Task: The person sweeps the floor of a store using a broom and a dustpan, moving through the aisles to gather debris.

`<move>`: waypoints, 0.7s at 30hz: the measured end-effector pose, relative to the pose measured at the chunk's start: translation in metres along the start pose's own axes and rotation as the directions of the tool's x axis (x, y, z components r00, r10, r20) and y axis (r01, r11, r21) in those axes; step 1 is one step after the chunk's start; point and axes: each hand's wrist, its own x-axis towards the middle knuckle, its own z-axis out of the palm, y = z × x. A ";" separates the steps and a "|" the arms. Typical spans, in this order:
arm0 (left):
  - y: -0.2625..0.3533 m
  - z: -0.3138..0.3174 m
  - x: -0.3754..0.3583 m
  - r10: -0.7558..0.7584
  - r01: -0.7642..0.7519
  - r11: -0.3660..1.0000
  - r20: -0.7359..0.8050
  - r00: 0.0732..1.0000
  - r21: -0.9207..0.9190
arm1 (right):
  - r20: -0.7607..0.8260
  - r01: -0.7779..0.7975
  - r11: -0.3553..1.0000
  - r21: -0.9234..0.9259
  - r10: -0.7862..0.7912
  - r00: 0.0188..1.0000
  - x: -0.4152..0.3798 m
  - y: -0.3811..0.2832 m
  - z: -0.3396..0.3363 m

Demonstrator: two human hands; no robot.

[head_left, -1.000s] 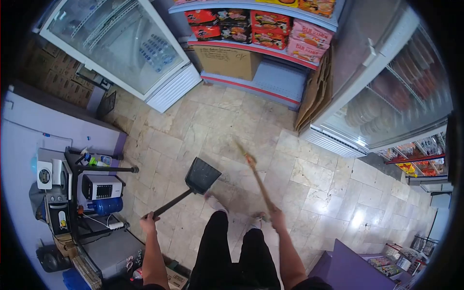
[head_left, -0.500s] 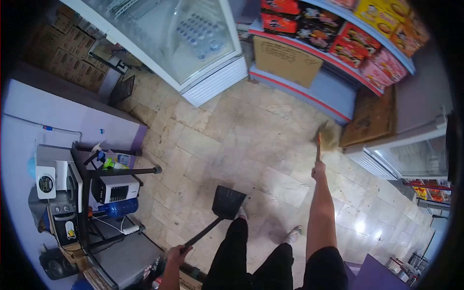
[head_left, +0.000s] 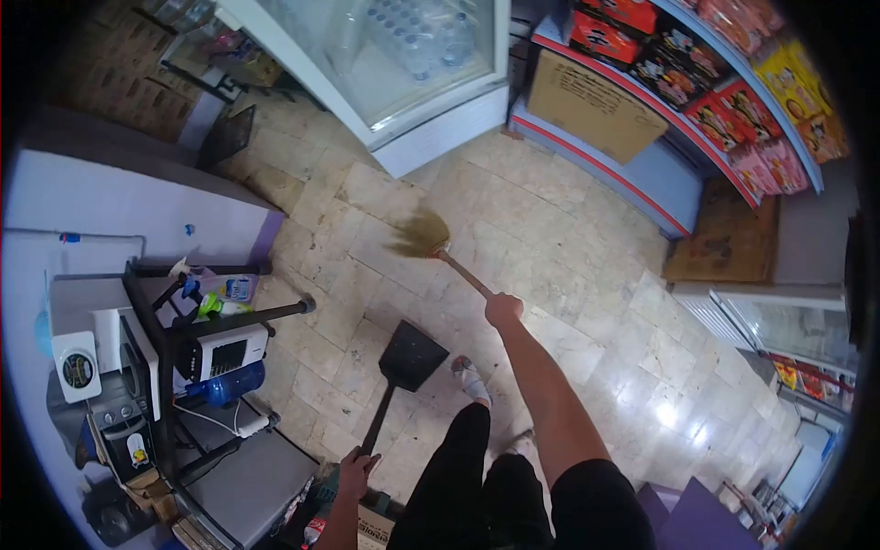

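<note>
Open tile floor (head_left: 568, 275) ahead, hemmed in by fridge (head_left: 412, 73), shelving (head_left: 642, 156) and a cluttered rack (head_left: 183, 321).
Right hand (head_left: 503, 309) was fisted round the broom (head_left: 440, 249), which ran up-left, bristles on tile near the fridge base. Left hand (head_left: 356, 473) was clenched on the dustpan (head_left: 408, 357) handle, pan pointing away, flat by the foot (head_left: 469, 378).
</note>
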 end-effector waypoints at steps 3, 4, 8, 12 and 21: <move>-0.005 0.006 0.009 0.018 -0.026 0.993 0.073 0.997 0.112 | -0.014 -0.059 0.992 -0.115 0.058 0.998 -0.022 0.075 0.023; -0.009 0.007 0.012 0.027 -0.040 0.992 0.114 0.993 0.116 | -0.035 -0.098 0.986 -0.138 0.094 0.995 -0.028 0.111 0.035; -0.019 0.030 0.014 0.042 -0.076 0.983 0.199 0.979 0.167 | -0.041 -0.218 0.944 -0.249 0.215 0.976 -0.103 0.242 0.047; -0.030 0.066 -0.005 0.050 -0.144 0.953 0.330 0.943 0.268 | 0.009 -0.321 0.902 -0.288 0.338 0.941 -0.199 0.331 0.057; -0.098 0.146 0.004 -0.003 -0.232 0.897 0.533 0.846 0.375 | 0.049 -0.531 0.826 0.190 0.532 0.845 -0.404 0.436 0.076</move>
